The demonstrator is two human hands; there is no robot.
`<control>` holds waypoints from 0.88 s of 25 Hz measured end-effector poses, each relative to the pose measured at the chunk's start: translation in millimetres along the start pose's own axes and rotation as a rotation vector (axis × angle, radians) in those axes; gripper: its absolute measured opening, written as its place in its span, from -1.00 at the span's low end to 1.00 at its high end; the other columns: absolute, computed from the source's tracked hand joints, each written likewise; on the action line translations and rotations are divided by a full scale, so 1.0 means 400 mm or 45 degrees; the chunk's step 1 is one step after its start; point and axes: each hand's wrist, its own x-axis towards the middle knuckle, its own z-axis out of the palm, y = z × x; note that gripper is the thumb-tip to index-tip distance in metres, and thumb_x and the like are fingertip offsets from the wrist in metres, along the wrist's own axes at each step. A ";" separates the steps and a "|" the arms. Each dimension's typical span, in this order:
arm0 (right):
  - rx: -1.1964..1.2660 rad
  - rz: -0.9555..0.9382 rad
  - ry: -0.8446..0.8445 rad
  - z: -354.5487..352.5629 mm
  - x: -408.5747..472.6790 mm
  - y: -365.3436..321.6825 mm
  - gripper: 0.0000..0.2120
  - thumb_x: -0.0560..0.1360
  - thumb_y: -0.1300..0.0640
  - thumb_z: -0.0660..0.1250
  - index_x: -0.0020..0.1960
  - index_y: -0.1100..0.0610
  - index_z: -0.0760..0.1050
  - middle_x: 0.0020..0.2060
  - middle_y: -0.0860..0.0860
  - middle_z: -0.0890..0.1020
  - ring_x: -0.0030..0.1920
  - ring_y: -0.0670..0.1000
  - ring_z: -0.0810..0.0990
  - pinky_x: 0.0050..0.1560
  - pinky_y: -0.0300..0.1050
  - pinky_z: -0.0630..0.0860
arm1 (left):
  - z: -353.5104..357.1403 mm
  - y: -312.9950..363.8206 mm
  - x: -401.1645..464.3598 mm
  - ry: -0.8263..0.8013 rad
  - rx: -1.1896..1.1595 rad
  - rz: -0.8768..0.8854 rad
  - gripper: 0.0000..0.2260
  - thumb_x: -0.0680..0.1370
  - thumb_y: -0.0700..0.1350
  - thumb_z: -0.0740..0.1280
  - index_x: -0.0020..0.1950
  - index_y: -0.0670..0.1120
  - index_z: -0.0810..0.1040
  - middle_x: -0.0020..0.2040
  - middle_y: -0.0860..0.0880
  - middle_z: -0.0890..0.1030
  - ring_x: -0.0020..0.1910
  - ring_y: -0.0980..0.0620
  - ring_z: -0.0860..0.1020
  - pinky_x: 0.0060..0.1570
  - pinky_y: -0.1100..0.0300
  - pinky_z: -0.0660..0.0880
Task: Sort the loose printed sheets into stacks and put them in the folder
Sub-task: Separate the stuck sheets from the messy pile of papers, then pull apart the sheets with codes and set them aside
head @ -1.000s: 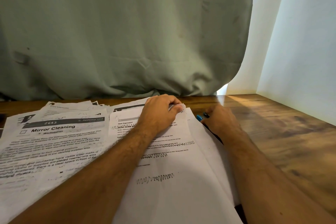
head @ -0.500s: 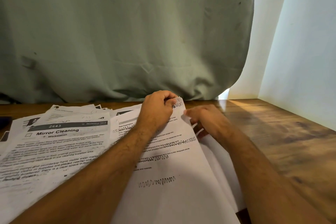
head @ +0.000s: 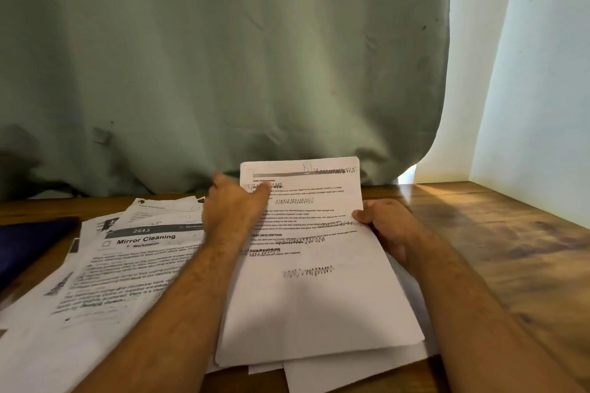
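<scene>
A thin stack of printed sheets (head: 314,293) with scribbled lines is tilted up off the table at its far end. My left hand (head: 234,210) grips its upper left edge, thumb on the front of the page. My right hand (head: 381,223) pinches its right edge. To the left lies a loose spread of printed sheets (head: 105,281), the top one headed "Mirror Cleaning". More white sheets (head: 351,370) poke out beneath the held stack near me. A dark blue folder (head: 28,242) lies at the far left.
The wooden table (head: 498,258) runs bare to the right up to a white wall (head: 536,80). A green curtain (head: 223,57) hangs along the table's back edge.
Both hands have lifted the far end of the scribbled stack off the table. My right hand moved from beneath the sheets to pinch the right edge. The view shifted, showing the folder at left.
</scene>
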 end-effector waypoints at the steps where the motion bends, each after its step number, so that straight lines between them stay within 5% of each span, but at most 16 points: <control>1: 0.034 -0.005 0.020 -0.004 -0.002 0.002 -0.79 0.56 0.33 0.23 0.08 0.26 0.62 -0.04 0.14 0.72 -0.06 0.18 0.71 -0.02 0.08 0.62 | -0.007 -0.014 -0.010 -0.083 -0.112 -0.101 -0.47 0.50 0.23 0.43 0.28 -0.07 0.41 0.12 -0.04 0.64 -0.03 -0.07 0.63 -0.02 -0.01 0.57; 3: 0.116 0.005 0.042 -0.014 -0.010 0.001 -0.79 0.57 0.32 0.23 0.11 0.27 0.60 -0.02 0.17 0.71 -0.04 0.21 0.71 0.03 0.13 0.61 | -0.011 -0.030 -0.028 -0.224 -0.294 -0.142 -0.68 0.54 0.15 0.41 0.14 -0.05 0.55 -0.10 0.05 0.69 -0.28 0.05 0.67 -0.30 0.14 0.57; 7: 0.165 0.067 0.101 -0.077 -0.039 -0.018 -0.81 0.57 0.22 0.29 0.15 0.23 0.55 -0.05 0.15 0.72 -0.09 0.19 0.72 -0.12 0.07 0.64 | 0.013 0.010 -0.060 -0.342 -0.613 -0.097 -0.93 0.58 -0.04 0.41 -0.02 -0.03 0.63 -0.11 0.01 0.75 -0.28 0.02 0.73 -0.25 0.09 0.67; 10: -0.073 0.075 0.108 -0.194 -0.074 -0.038 -0.80 0.56 0.18 0.30 0.17 0.16 0.54 -0.07 0.08 0.73 -0.12 0.10 0.72 -0.25 -0.07 0.61 | 0.086 0.080 -0.109 -0.355 -0.692 -0.075 -0.94 0.59 -0.08 0.39 -0.07 -0.03 0.62 -0.08 -0.02 0.74 -0.20 -0.05 0.73 -0.11 -0.03 0.69; 14: -0.583 0.039 0.398 -0.393 -0.102 -0.065 -0.73 0.55 0.28 0.31 0.24 0.24 0.54 0.01 0.16 0.66 -0.01 0.21 0.64 -0.02 0.05 0.59 | 0.241 0.197 -0.226 -0.532 -0.790 -0.136 -0.91 0.58 -0.07 0.38 -0.06 -0.07 0.61 -0.03 -0.08 0.73 -0.08 -0.13 0.71 0.02 -0.05 0.66; 20: -1.066 -0.071 0.823 -0.567 -0.092 -0.054 -0.65 0.41 0.33 0.32 0.09 0.04 0.69 -0.21 -0.01 0.61 -0.24 0.02 0.54 -0.17 -0.17 0.41 | 0.394 0.297 -0.349 -0.724 -0.727 -0.236 -0.87 0.64 -0.12 0.27 0.15 -0.08 0.55 0.06 -0.05 0.69 -0.13 -0.03 0.69 -0.47 0.27 0.54; 22: -1.126 -0.041 0.873 -0.593 -0.085 -0.039 -0.68 0.40 0.31 0.31 0.01 0.01 0.70 -0.24 -0.03 0.60 -0.21 0.04 0.53 -0.25 -0.18 0.38 | 0.424 0.292 -0.359 -0.710 -0.601 -0.181 -0.88 0.64 -0.13 0.29 0.17 -0.07 0.53 0.13 -0.06 0.66 -0.06 -0.03 0.66 -0.46 0.29 0.49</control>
